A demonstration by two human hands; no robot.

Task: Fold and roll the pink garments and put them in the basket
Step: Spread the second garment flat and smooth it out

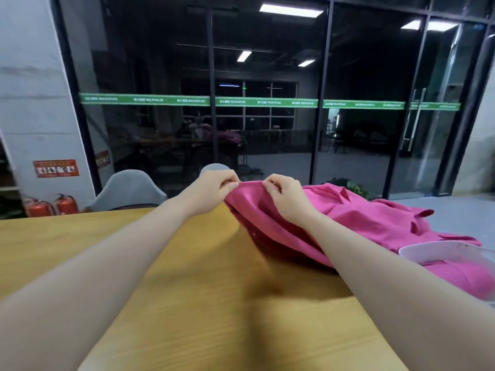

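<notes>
Bare, sleeveless forearms (128, 253); unadorned hands.

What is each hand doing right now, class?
Left hand: closed, pinching the edge of the pink garment.
Right hand: closed, pinching the same edge beside it.

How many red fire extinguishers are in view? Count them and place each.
2. Both red fire extinguishers stand on the floor at far left: one, the other just right of it. More may be hidden.

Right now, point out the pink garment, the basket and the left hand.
pink garment (356, 218): head view, on the bunched cloth lying on the table.
basket (439, 251): head view, on its pale near rim.
left hand (214, 190): head view, on the back of the hand pinching the garment's edge.
</notes>
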